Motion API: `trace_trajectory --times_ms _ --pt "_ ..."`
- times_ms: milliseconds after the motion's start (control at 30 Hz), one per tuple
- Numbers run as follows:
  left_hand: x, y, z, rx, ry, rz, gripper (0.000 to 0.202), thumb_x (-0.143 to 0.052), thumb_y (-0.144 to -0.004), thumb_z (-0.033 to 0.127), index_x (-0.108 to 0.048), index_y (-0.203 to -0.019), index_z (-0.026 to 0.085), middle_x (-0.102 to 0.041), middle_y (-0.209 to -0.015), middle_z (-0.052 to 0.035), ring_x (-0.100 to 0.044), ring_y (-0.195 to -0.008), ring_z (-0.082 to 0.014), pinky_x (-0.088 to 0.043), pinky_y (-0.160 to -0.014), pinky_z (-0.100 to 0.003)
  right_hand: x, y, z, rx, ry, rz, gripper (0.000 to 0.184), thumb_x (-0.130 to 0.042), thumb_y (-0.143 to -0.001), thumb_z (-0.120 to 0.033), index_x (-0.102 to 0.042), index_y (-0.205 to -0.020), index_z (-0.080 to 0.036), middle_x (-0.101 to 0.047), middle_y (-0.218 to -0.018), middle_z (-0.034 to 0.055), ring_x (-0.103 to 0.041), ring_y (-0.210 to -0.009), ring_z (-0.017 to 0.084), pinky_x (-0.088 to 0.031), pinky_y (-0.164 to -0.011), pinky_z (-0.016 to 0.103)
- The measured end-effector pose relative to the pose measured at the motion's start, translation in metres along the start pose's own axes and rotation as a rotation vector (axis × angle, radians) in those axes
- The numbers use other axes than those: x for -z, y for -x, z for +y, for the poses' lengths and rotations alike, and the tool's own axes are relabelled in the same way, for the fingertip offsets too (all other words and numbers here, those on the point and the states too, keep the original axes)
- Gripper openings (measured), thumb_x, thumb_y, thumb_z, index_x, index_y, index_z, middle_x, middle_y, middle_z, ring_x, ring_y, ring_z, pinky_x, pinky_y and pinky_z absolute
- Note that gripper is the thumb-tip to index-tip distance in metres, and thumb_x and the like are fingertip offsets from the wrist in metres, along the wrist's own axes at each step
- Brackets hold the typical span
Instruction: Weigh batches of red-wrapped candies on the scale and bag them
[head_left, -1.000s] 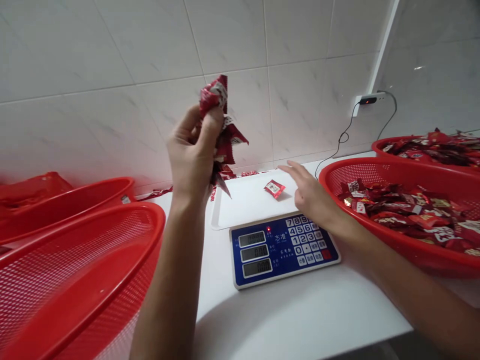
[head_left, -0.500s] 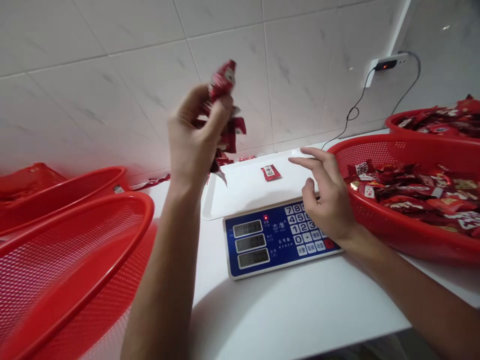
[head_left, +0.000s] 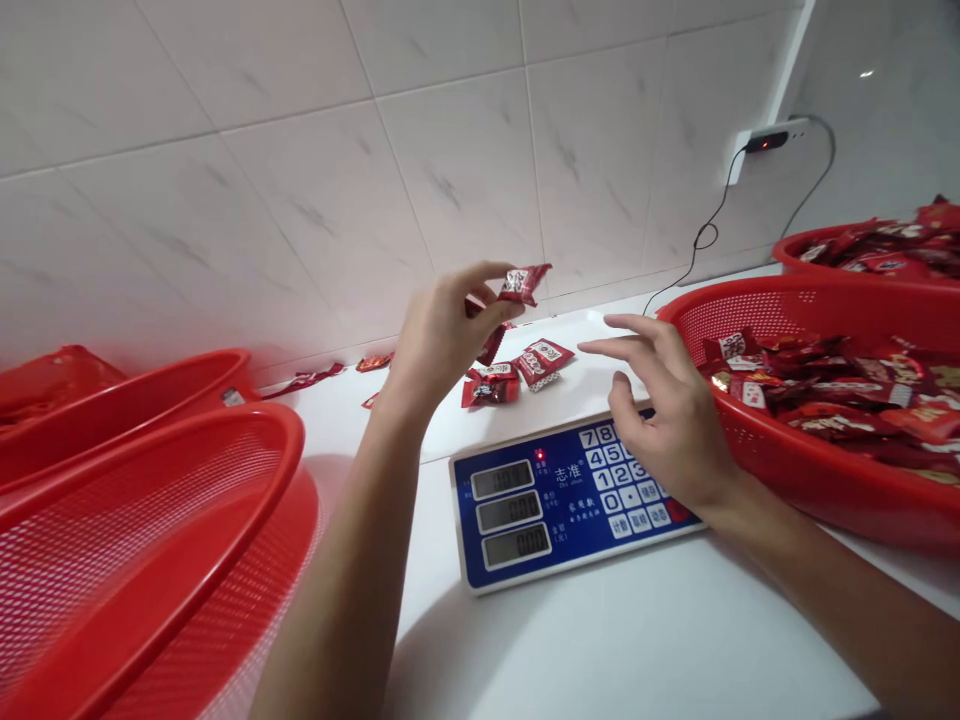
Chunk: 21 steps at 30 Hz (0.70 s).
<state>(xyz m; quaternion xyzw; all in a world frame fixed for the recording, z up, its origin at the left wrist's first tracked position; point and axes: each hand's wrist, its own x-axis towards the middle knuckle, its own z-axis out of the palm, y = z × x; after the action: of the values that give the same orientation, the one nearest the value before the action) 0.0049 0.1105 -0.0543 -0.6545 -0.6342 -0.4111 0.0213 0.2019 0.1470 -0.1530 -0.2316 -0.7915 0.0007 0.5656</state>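
Your left hand (head_left: pixel 450 330) pinches a red packet (head_left: pixel 524 284) over the white tray (head_left: pixel 589 387), half hiding red wrapping (head_left: pixel 493 347) beneath its thumb, while your empty, loosely spread right hand (head_left: pixel 667 415) obscures part of the keypad (head_left: pixel 611 477).

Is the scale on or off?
On: the scale's red light is lit, and dark digits show on its displays.
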Motion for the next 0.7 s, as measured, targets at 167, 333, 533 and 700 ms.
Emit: trace_trajectory --times_ms 167,333,533,700 --pt "0.008 0.003 0.01 -0.044 0.024 0.105 0.03 -0.07 -0.084 0.017 -0.075 -0.113 0.024 -0.072 -0.077 0.0006 -0.063 -0.059 -0.0129 -0.048 -0.058 -0.026 -0.001 0.001 -0.002 -0.012 0.007 -0.012 0.039 -0.047 -0.088 -0.003 -0.067 -0.115 -0.022 -0.059 -0.129 0.0117 -0.061 -0.121 0.027 -0.051 -0.103 0.049" --pt "0.007 0.004 0.008 -0.027 -0.008 0.043 0.029 -0.07 -0.083 0.018 -0.074 -0.112 0.022 -0.072 -0.074 0.0005 -0.062 -0.057 -0.0132 -0.046 -0.057 -0.028 -0.004 0.002 -0.002 -0.026 0.015 -0.025 0.04 -0.048 -0.088 -0.004 -0.066 -0.117 -0.023 -0.059 -0.129 0.0112 -0.061 -0.12 0.026 -0.055 -0.097 0.046" --pt "0.0 0.005 0.002 0.059 -0.135 -0.17 0.029 -0.075 -0.082 0.023 -0.074 -0.111 0.023 -0.069 -0.066 0.0011 -0.06 -0.056 -0.0139 -0.043 -0.058 -0.03 -0.005 0.003 -0.002 -0.032 0.016 -0.04 0.04 -0.049 -0.087 -0.004 -0.066 -0.117 -0.023 -0.059 -0.129 0.0118 -0.061 -0.121 0.029 -0.056 -0.095 0.048" --pt "-0.005 0.005 0.002 0.084 -0.125 -0.085 0.031 -0.074 -0.086 0.039 -0.072 -0.11 0.019 -0.065 -0.061 0.0013 -0.056 -0.055 -0.0136 -0.041 -0.058 -0.031 -0.004 0.002 -0.003 -0.028 0.021 -0.048 0.039 -0.049 -0.088 -0.005 -0.066 -0.117 -0.024 -0.059 -0.129 0.0111 -0.06 -0.122 0.028 -0.054 -0.099 0.048"
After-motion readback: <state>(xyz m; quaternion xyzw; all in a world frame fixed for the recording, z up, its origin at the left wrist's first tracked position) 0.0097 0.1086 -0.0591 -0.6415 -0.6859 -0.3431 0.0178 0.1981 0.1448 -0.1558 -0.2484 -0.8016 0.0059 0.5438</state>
